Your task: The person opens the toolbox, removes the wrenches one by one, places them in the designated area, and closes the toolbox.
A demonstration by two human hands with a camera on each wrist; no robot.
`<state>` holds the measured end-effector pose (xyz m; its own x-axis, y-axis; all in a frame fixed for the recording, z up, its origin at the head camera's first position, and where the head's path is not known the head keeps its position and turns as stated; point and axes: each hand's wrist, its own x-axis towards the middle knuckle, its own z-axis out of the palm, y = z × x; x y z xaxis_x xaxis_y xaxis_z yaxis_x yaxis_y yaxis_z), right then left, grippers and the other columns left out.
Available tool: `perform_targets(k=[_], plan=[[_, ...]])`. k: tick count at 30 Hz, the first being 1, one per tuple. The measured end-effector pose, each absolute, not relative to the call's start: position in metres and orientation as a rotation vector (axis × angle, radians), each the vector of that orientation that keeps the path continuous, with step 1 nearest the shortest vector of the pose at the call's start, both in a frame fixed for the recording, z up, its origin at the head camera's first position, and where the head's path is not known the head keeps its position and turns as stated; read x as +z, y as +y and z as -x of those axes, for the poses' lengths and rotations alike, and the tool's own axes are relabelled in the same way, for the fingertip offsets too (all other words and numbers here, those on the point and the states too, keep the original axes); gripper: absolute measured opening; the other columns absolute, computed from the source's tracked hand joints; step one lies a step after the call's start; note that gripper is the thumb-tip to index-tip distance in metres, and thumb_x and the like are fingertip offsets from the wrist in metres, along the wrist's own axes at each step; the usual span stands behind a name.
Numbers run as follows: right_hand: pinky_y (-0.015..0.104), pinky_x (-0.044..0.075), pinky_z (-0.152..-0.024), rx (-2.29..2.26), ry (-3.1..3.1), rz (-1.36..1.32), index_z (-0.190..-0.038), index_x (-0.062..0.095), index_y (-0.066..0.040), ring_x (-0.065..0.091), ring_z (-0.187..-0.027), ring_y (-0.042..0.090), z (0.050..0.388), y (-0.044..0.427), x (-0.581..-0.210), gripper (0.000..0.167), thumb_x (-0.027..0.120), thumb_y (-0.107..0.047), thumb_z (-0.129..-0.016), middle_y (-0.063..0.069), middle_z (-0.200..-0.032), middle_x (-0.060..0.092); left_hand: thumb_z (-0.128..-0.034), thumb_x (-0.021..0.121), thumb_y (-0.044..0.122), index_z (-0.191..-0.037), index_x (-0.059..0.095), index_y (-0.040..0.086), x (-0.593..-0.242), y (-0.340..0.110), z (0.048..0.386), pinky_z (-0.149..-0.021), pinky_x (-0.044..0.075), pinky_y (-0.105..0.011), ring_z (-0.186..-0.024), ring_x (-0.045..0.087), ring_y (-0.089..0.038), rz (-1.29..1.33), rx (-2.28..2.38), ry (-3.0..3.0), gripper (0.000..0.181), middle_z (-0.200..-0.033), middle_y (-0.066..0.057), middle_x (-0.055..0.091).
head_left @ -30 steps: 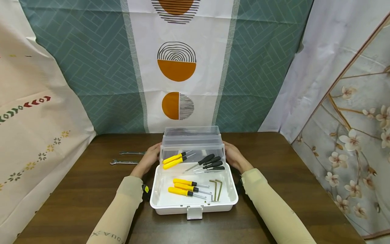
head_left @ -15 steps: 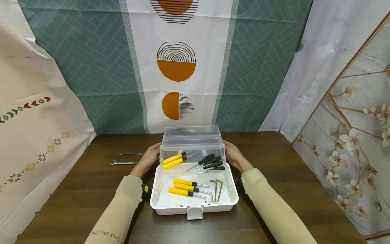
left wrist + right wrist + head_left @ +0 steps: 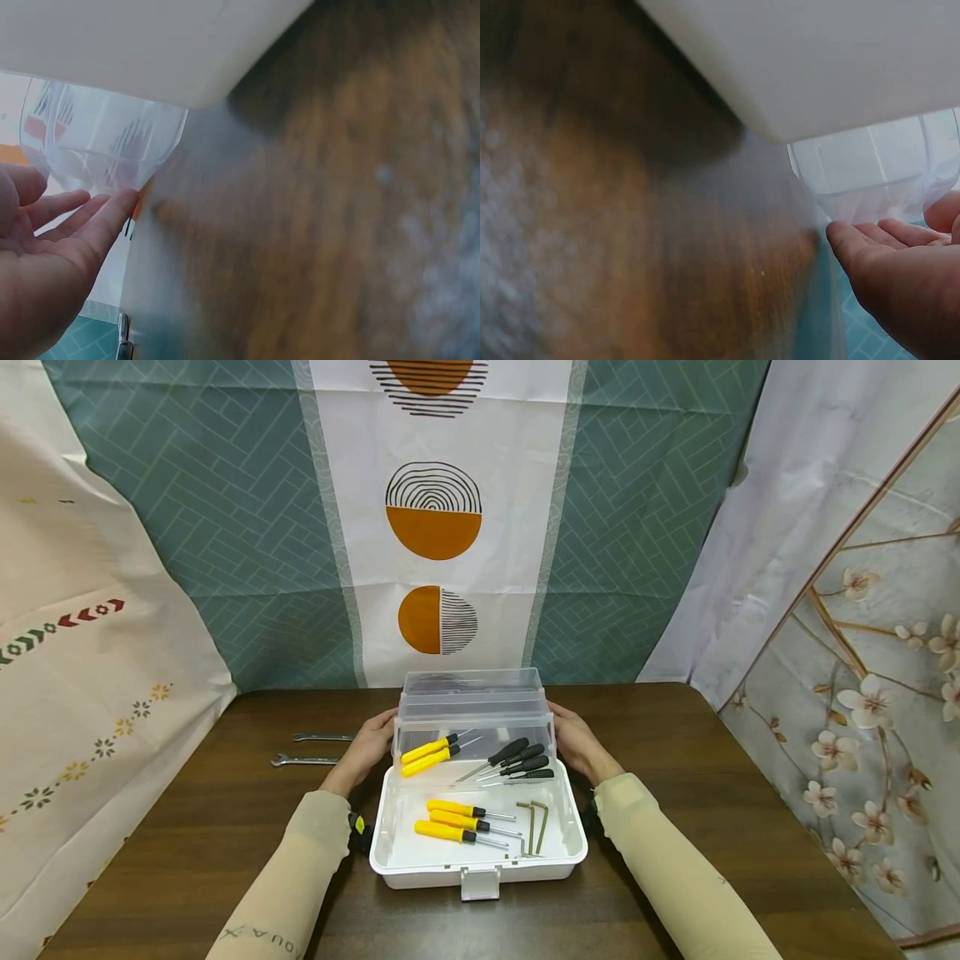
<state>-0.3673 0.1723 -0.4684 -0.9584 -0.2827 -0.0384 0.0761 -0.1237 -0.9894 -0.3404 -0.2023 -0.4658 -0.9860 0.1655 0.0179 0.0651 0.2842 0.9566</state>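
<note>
A white toolbox [image 3: 420, 877] stands on the table with its clear plastic lid [image 3: 472, 703] raised at the back. My left hand [image 3: 367, 752] is at the lid's left side; in the left wrist view its fairly straight fingers touch the outside of the clear lid [image 3: 112, 142]. At the opposite side, my right hand [image 3: 576, 746] touches the lid in the same way, fingers extended. Inside the box lie several yellow-handled screwdrivers [image 3: 442, 831], several black-handled screwdrivers [image 3: 521, 766] and brass-coloured hex keys [image 3: 542, 822]. In the head view the lid hides some fingertips.
Two wrenches [image 3: 303, 760] lie on the dark wooden table [image 3: 225, 827], left of the left hand. A patterned cloth [image 3: 637, 568] hangs behind the table's far edge. The box's white latch [image 3: 480, 884] hangs down at the front.
</note>
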Motion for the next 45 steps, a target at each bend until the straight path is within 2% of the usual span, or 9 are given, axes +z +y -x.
perform_targets(k=[5,11,17,21,29,35,40,45], plan=[[0.037,0.038,-0.114,-2.197,1.895,0.240,-0.163,0.024,0.002,0.035,-0.148,0.032,0.368,0.172,-0.466,0.053,0.033,-0.006,-0.111,0.021,-0.166,0.031,-0.1149,0.033,0.015,-0.159,0.031,-0.008,-0.463,-0.202,0.340,-0.113,0.042,-0.055,-0.139,0.049,-0.044,-0.232,1.833,2.461,0.049,-0.154,-0.030,0.045],[0.035,0.033,-0.118,-2.291,1.841,0.282,-0.164,0.019,0.003,0.023,-0.155,0.028,0.368,0.171,-0.461,0.057,0.034,0.000,-0.108,0.018,-0.170,0.022,-0.1146,0.038,0.017,-0.159,0.032,-0.005,-0.456,-0.202,0.340,-0.112,0.044,-0.053,-0.137,0.052,-0.042,-0.259,1.881,2.467,0.051,-0.154,-0.028,0.047],[0.025,0.044,-0.103,-2.274,1.925,0.323,-0.164,0.022,0.000,0.037,-0.147,0.029,0.367,0.173,-0.455,0.053,0.034,-0.009,-0.113,0.019,-0.167,0.030,-0.1139,0.040,0.017,-0.160,0.033,-0.003,-0.450,-0.202,0.341,-0.111,0.044,-0.054,-0.136,0.053,-0.041,-0.296,1.891,2.507,0.050,-0.154,-0.027,0.047],[0.024,0.046,-0.101,-2.248,1.992,0.368,-0.164,0.026,-0.002,0.044,-0.141,0.027,0.368,0.177,-0.452,0.052,0.035,-0.012,-0.114,0.019,-0.165,0.034,-0.1138,0.041,0.018,-0.160,0.035,-0.001,-0.444,-0.201,0.339,-0.110,0.046,-0.053,-0.133,0.055,-0.040,-0.288,1.889,2.542,0.050,-0.153,-0.025,0.049],[0.020,0.046,-0.100,-2.248,2.037,0.436,-0.163,0.030,-0.002,0.036,-0.147,0.026,0.368,0.181,-0.442,0.054,0.044,-0.008,-0.111,0.016,-0.166,0.033,-0.1126,0.045,0.016,-0.160,0.036,0.000,-0.435,-0.203,0.335,-0.114,0.041,-0.056,-0.139,0.049,-0.041,-0.294,1.890,2.579,0.051,-0.158,-0.023,0.044],[0.020,0.051,-0.094,-2.219,2.095,0.487,-0.162,0.030,-0.002,0.043,-0.142,0.031,0.364,0.183,-0.435,0.055,0.046,-0.005,-0.110,0.018,-0.165,0.035,-0.1120,0.047,0.015,-0.160,0.036,0.001,-0.431,-0.206,0.330,-0.114,0.041,-0.054,-0.138,0.050,-0.042,-0.328,1.920,2.568,0.051,-0.160,-0.022,0.042],[0.019,0.052,-0.092,-2.223,2.101,0.524,-0.162,0.031,0.000,0.041,-0.145,0.037,0.361,0.184,-0.430,0.054,0.045,0.000,-0.109,0.021,-0.164,0.034,-0.1116,0.047,0.011,-0.161,0.036,0.002,-0.425,-0.207,0.325,-0.112,0.044,-0.051,-0.136,0.053,-0.041,-0.352,1.953,2.528,0.051,-0.160,-0.022,0.042],[0.018,0.051,-0.094,-2.250,2.097,0.534,-0.161,0.032,0.001,0.040,-0.144,0.036,0.358,0.184,-0.427,0.054,0.044,0.003,-0.109,0.022,-0.164,0.034,-0.1114,0.047,0.010,-0.161,0.035,0.003,-0.425,-0.207,0.322,-0.112,0.043,-0.048,-0.138,0.051,-0.040,-0.363,1.980,2.511,0.051,-0.160,-0.021,0.042]])
